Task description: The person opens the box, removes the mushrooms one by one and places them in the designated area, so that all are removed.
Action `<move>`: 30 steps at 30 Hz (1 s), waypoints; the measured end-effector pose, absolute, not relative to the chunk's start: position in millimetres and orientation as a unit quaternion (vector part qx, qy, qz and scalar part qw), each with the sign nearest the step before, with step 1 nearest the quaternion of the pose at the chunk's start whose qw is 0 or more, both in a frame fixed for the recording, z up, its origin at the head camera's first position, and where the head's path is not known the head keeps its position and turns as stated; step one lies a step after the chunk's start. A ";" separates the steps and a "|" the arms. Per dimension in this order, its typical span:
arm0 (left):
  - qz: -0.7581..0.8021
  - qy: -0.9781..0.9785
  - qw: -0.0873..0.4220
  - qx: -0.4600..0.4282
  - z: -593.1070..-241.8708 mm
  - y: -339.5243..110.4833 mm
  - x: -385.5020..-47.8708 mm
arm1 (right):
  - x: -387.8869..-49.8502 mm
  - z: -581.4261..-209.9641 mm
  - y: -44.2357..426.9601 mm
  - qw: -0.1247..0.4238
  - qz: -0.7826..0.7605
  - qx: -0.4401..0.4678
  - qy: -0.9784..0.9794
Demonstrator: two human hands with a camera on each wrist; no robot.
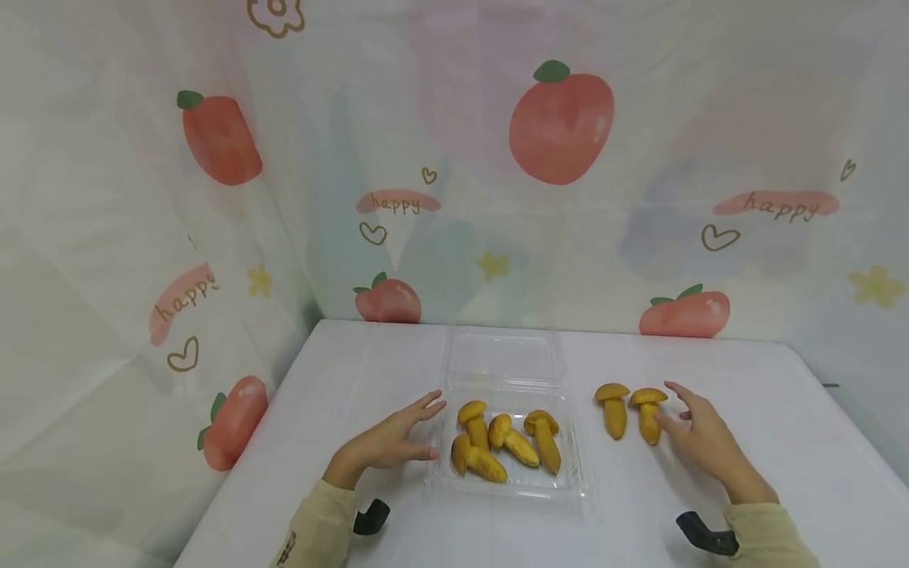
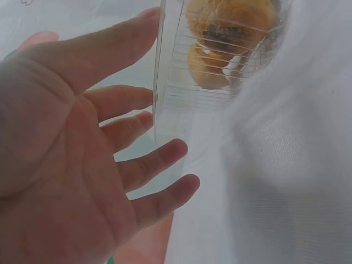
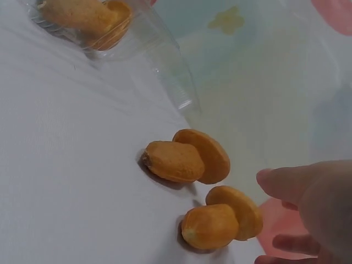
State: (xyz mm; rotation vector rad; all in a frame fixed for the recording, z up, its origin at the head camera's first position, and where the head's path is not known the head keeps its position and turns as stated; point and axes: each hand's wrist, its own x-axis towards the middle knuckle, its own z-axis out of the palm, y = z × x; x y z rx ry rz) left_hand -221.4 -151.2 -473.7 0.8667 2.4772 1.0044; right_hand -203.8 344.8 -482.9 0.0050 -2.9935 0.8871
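A clear plastic clamshell box (image 1: pixel 514 489), its lid (image 1: pixel 506 356) folded back, holds several yellow-brown mushrooms (image 1: pixel 543 442). My left hand (image 1: pixel 387 438) is at the box's left rim, fingers spread and extended. In the left wrist view, the thumb (image 2: pixel 132 41) and some fingertips meet or nearly meet the rim (image 2: pixel 160 71). Two more mushrooms lie on the table right of the box, one nearer to it (image 1: pixel 612 410) and one farther right (image 1: pixel 649 414). Beside the farther one is my right hand (image 1: pixel 703 442), its fingers loosely spread; a gap shows between them in the right wrist view.
White cloth covers the table (image 1: pixel 383 355). A printed curtain (image 1: pixel 461 142) with fruit pictures rises behind it and along the left side. Black wrist-worn pieces (image 1: pixel 372 517) protrude beside both sleeves.
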 end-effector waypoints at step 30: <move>0.354 0.873 0.165 0.293 -468.7 -149.9 -217.3 | -183.0 -465.2 245.1 0.115 0.344 0.150 -0.920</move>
